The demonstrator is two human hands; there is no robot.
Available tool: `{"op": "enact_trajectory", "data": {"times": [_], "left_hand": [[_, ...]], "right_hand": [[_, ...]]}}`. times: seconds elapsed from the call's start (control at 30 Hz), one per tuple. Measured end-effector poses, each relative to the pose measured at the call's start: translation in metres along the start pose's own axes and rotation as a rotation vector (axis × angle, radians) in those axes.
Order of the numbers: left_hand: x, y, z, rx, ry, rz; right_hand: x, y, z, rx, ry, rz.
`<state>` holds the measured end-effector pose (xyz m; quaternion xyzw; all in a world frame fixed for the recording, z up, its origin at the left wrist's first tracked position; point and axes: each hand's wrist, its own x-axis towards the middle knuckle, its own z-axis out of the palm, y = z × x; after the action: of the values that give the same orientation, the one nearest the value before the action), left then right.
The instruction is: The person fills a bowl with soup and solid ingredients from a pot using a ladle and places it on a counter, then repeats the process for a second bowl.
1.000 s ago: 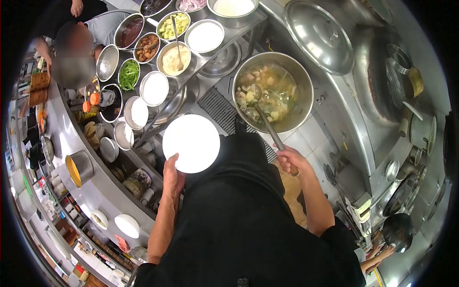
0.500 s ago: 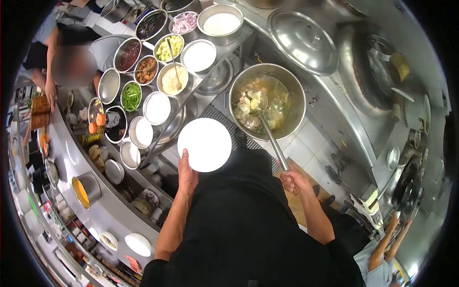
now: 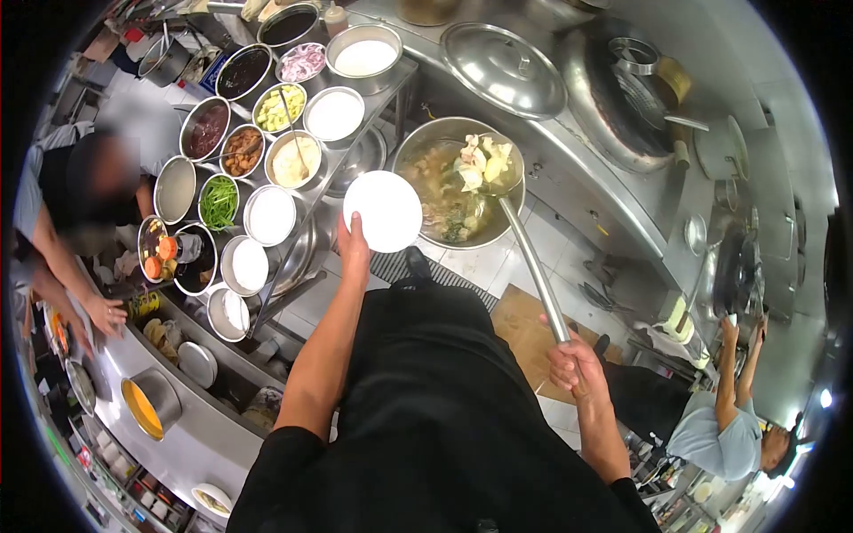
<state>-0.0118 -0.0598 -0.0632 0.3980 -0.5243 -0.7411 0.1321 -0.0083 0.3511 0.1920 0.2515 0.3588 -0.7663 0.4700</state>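
Note:
My left hand (image 3: 354,249) grips the lower edge of a white plate or bowl (image 3: 383,211), its thumb lying over the rim. It is beside the left rim of a large steel pot (image 3: 517,202) of soup. Closed round the long metal handle of a ladle (image 3: 538,275) is my right hand (image 3: 576,362). Pale and yellowish food pieces (image 3: 482,163) fill the ladle's bowl, which is over the right part of the pot. Broth with green leaves shows below it.
Several steel containers of ingredients, among them green vegetables (image 3: 219,202), stand left on a metal stand. A large lid (image 3: 504,71) lies behind the pot. People are at the far left and lower right (image 3: 724,431). Cardboard (image 3: 524,333) covers some floor.
The ladle has risen from the soup with food in it and moved to the right over the pot. My left hand has brought the white dish forward to the pot's rim. The view has shifted.

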Motion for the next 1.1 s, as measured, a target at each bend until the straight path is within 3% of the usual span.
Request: {"op": "enact_trajectory", "data": {"times": [0.3,0.37,0.67,0.9,1.0,1.07,1.1], "left_hand": [[0.016,0.024,0.098,-0.117,-0.160,-0.107],[-0.006,0.051,0.122,-0.164,-0.206,-0.149],[-0.017,0.060,0.174,-0.324,-0.376,-0.179],[-0.022,0.076,0.171,-0.376,-0.445,-0.155],[-0.016,0.071,0.167,-0.374,-0.403,-0.176],[-0.015,0.069,0.164,-0.396,-0.413,-0.191],[-0.016,0.070,0.163,-0.421,-0.426,-0.207]], "right_hand": [[-0.075,0.001,0.040,0.042,-0.013,-0.122],[-0.078,0.004,0.039,0.035,-0.003,-0.121],[-0.047,0.008,0.041,-0.068,0.050,-0.068],[-0.033,0.004,0.059,-0.618,0.257,-0.038],[-0.029,0.009,0.058,-0.898,0.340,-0.073],[-0.027,0.019,0.051,-1.265,0.553,-0.210],[-0.029,0.019,0.054,-1.264,0.555,-0.206]]}}
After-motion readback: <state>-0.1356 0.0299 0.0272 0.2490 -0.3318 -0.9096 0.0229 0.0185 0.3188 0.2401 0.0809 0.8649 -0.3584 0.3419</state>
